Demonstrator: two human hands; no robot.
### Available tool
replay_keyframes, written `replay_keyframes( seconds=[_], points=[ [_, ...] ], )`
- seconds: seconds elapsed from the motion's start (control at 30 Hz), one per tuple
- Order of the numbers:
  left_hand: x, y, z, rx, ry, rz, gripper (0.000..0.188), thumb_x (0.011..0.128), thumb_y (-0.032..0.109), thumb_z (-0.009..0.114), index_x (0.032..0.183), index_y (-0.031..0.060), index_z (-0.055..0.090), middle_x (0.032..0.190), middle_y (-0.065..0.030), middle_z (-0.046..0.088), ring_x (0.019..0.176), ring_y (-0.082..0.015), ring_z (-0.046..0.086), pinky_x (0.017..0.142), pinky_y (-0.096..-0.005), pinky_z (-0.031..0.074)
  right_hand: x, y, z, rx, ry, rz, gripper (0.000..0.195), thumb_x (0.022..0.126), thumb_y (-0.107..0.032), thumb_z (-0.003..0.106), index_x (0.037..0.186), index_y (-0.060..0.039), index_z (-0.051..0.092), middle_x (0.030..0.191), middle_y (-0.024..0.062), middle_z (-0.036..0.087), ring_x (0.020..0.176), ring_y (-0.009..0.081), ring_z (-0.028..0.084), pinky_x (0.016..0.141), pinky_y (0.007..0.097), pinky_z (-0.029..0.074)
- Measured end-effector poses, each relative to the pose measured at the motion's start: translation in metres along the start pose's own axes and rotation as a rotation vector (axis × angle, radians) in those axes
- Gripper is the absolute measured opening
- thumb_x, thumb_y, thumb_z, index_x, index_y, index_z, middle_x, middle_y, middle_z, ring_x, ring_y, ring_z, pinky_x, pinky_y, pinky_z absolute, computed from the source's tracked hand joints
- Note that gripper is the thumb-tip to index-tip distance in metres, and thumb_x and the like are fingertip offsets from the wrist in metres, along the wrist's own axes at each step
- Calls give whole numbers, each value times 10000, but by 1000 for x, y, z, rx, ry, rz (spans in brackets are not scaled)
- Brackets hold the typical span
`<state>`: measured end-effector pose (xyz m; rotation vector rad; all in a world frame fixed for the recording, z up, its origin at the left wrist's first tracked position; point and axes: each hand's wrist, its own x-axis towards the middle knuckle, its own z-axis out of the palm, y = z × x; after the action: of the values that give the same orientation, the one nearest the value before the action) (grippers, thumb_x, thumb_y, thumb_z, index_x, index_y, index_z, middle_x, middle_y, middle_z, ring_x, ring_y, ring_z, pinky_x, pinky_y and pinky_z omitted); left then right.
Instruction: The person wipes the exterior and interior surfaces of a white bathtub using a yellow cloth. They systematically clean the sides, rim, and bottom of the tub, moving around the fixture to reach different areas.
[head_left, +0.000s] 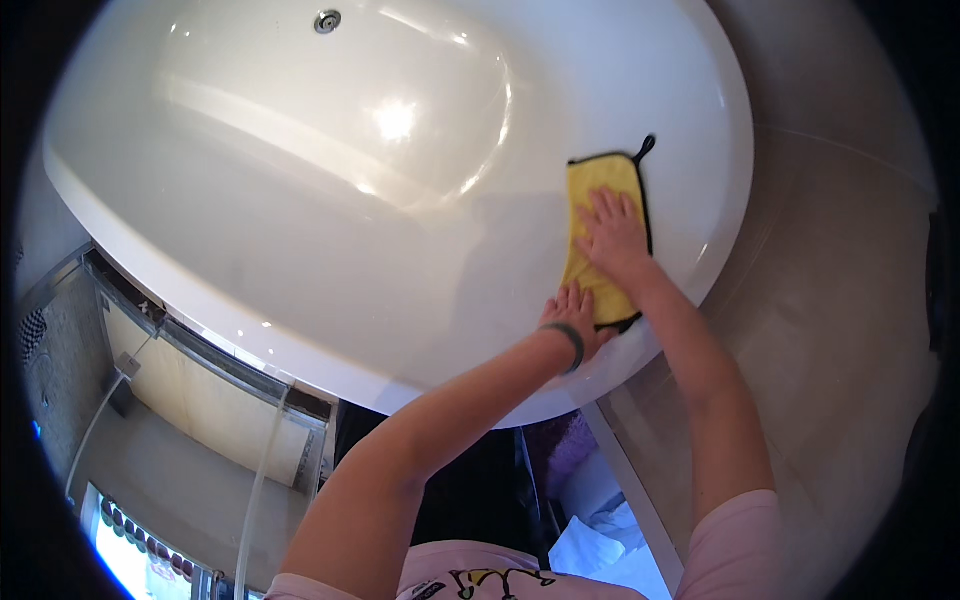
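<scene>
A white bathtub (315, 277) fills the upper part of the view. On its sloping inner wall at the right lies a yellow cloth (600, 176) with black edging and a black hanging loop. My right hand (615, 236) is pressed flat on the middle of the cloth, its fingers spread. Below it my left hand (574, 319), with a dark green band at the wrist, rests on the cloth's lower left corner, its fingertips on the yellow fabric. Neither hand's palm can be seen.
A round metal drain (328, 22) sits in the tub floor at the top. Beige tiles (810, 300) lie beyond the tub's right rim. At the lower left are a glass panel's edge (259, 487) and a dark metal track (225, 371). White fabric (589, 551) lies at the bottom.
</scene>
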<state>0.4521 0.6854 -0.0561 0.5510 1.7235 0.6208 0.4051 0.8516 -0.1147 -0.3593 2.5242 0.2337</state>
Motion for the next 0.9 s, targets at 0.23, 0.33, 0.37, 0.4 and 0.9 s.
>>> replay_keyframes(
  seconds=[0.23, 0.33, 0.37, 0.4, 0.9],
  points=[
    [77, -44, -48, 16, 94, 80, 889, 929, 598, 447, 1505, -34, 204, 1576, -247, 172, 1475, -359, 155, 1166, -451, 197, 97, 28, 7, -126, 158, 70, 549, 885, -415, 590, 1325, -90, 557, 1465, 123, 442, 1399, 278, 323, 1170, 466, 200],
    [102, -67, -67, 4, 66, 18, 892, 940, 605, 414, 1516, -29, 167, 1587, -237, 144, 1482, -327, 152, 1170, -441, 187, 141, 22, 15, -212, 90, 80, 557, 887, -412, 588, 1331, -79, 544, 1468, 118, 440, 1398, 269, 326, 1177, 455, 184],
    [109, -76, -72, -24, 60, -12, 891, 942, 610, 401, 1516, -28, 161, 1587, -236, 143, 1483, -324, 150, 1173, -439, 182, 156, 15, 16, -243, 61, 85, 559, 888, -411, 586, 1334, -77, 540, 1469, 116, 438, 1397, 266, 328, 1180, 452, 177],
    [116, -84, -74, -47, 39, -37, 900, 938, 618, 396, 1516, -29, 158, 1588, -234, 141, 1484, -322, 147, 1173, -440, 184, 166, 10, 26, -236, 58, 78, 541, 890, -384, 591, 1323, -64, 533, 1454, 135, 448, 1404, 279, 321, 1173, 448, 202],
    [10, -196, -53, 271, -331, -183, 1001, 879, 726, 418, 1456, -76, 256, 1501, -255, 294, 1426, -348, 254, 1122, -477, 300, 125, -182, 71, 282, -299, 252, 781, 895, -559, 513, 1501, -102, 330, 1590, 159, 217, 1468, 332, 186, 1170, 503, 164]
  ],
)
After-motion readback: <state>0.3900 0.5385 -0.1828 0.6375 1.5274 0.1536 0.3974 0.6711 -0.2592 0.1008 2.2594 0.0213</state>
